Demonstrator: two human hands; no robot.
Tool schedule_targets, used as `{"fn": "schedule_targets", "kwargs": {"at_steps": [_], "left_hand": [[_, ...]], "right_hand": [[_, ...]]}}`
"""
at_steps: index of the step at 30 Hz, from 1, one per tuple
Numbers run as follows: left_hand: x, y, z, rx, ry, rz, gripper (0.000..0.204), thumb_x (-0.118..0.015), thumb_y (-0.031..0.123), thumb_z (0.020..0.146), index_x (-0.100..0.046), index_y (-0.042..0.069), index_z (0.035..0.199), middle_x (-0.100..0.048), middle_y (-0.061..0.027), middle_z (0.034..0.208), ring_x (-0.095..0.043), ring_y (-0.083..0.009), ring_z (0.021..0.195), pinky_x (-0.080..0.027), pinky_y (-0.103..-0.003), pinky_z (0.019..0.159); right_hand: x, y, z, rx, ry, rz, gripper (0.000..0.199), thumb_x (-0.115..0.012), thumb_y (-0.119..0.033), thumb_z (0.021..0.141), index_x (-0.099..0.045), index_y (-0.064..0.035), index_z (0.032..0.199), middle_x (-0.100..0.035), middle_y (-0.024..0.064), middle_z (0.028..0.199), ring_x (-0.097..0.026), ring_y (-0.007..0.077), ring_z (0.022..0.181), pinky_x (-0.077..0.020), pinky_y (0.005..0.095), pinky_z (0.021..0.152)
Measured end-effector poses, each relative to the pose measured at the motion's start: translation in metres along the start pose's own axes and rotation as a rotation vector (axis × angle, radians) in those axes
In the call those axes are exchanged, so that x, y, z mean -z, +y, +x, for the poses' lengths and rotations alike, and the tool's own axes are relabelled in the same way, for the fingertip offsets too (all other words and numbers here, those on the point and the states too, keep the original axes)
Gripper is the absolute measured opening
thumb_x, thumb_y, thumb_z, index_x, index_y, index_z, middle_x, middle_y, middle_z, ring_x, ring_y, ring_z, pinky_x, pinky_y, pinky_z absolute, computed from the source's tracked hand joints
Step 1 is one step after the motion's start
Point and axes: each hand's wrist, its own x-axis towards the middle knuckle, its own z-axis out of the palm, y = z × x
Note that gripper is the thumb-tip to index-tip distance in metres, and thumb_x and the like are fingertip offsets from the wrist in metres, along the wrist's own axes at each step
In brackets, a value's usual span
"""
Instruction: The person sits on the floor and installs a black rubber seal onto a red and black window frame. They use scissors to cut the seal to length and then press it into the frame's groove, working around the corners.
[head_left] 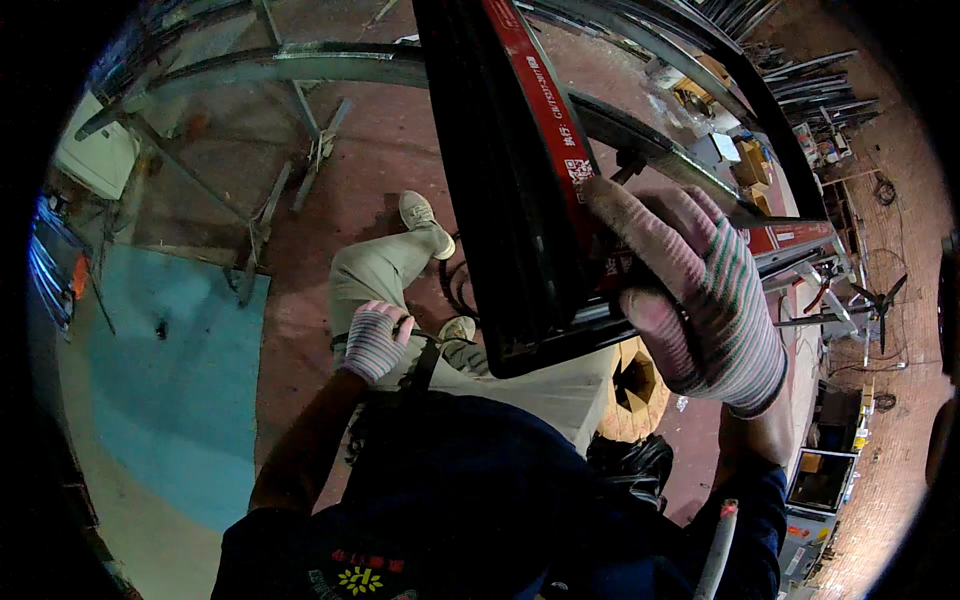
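1. The black metal profile [510, 190] with a red strip is gripped near its lower end by the gloved right hand [700, 300], raised above the floor [330, 200].
2. It could slip or swing onto the person's foot [425, 220].
3. The left hand [375, 340], curled around a thin black strap [425, 362], gives no support.

Black profile [500, 180] cut by top edge; label seemingly blurred.

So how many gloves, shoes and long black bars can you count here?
Striped gloves: 2, on the left hand and the right hand
Shoes: 2, one ahead, one nearer
Long black bar with red strip: 1, held by the right hand
Total: 5
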Motion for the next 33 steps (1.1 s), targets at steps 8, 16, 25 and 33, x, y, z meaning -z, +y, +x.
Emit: {"fn": "schedule_targets", "kwargs": {"at_steps": [8, 16, 25, 33], "left_hand": [[-0.006, -0.002, 0.0, -0.014, 0.005, -0.001, 0.02, -0.063, 0.025, 0.087, -0.068, 0.007, 0.085, -0.066, -0.0122, 0.088, -0.059, -0.0322, 0.092, -0.044, -0.044, 0.089], [-0.002, -0.002, 0.0, -0.004, -0.005, 0.0, 0.017, -0.063, 0.023, 0.086, -0.068, 0.007, 0.084, -0.066, -0.0119, 0.087, -0.059, -0.0319, 0.091, -0.044, -0.044, 0.089], [-0.001, 0.002, 0.003, -0.023, 0.019, 0.011, 0.018, -0.063, 0.023, 0.087, -0.068, 0.006, 0.084, -0.066, -0.0124, 0.085, -0.06, -0.0324, 0.088, -0.045, -0.045, 0.088], [-0.002, -0.002, 0.001, 0.001, -0.014, 0.004, 0.021, -0.063, 0.026, 0.088, -0.068, 0.006, 0.086, -0.066, -0.0133, 0.088, -0.06, -0.0335, 0.091, -0.045, -0.046, 0.089]], "right_hand": [[-0.004, -0.004, 0.001, -0.062, 0.058, 0.002, 0.085, -0.067, -0.061, 0.075, -0.054, -0.0024, 0.136, -0.06, 0.0157, 0.099, -0.06, 0.0316, 0.088, -0.0471, 0.0401, 0.08], [-0.007, 0.0, 0.002, 0.005, 0.06, -0.01, 0.079, -0.068, -0.054, 0.077, -0.055, -0.0037, 0.136, -0.06, 0.0146, 0.095, -0.06, 0.0311, 0.087, -0.0479, 0.0405, 0.078], [0.0, -0.01, 0.004, -0.048, 0.03, -0.029, 0.069, -0.067, -0.044, 0.086, -0.051, -0.0015, 0.138, -0.059, 0.0164, 0.096, -0.06, 0.0309, 0.085, -0.0482, 0.0405, 0.079], [-0.007, -0.011, 0.004, -0.082, 0.111, -0.037, 0.081, -0.073, -0.052, 0.079, -0.051, 0.0003, 0.138, -0.062, 0.0182, 0.105, -0.063, 0.0315, 0.092, -0.0488, 0.0389, 0.082]]}}
